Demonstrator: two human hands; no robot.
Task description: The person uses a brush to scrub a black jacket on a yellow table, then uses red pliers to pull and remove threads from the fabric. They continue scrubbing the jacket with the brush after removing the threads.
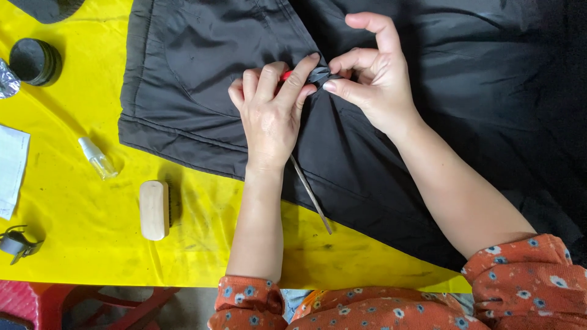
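Far left of the left hand, several items run off the frame edge: one crumpled foil scrap (7, 79), one white paper sheet (12, 171), and one small grey clip-like piece (17, 243), its kind hard to make out. One round black tin (33, 61) sits beside the foil; a dark shape at the top left corner is cut off and unidentifiable. Nearer the left hand, on the yellow desk (79, 208): one small clear bottle (98, 157) lying on its side, one wooden brush block (153, 209), bristles not visible. One black garment (202, 73) covers the desk's upper right and runs out of frame at top and right; its full shape cannot be told. Left hand (272, 110) rests on the cloth, fingers curled closed around a red-handled tool (285, 76); only a sliver of red shows between the fingers, and a thin metal shaft (310, 194) emerges below the wrist, pointing toward the person. Whether shaft and red part are one tool cannot be confirmed. Just right, nearly touching, right hand (373, 73) pinches a small bunched fold of fabric (319, 74) between thumb and fingers, index finger raised and bent. Two forearms, two orange floral sleeves (526, 275), the right one cut off at the frame edge.
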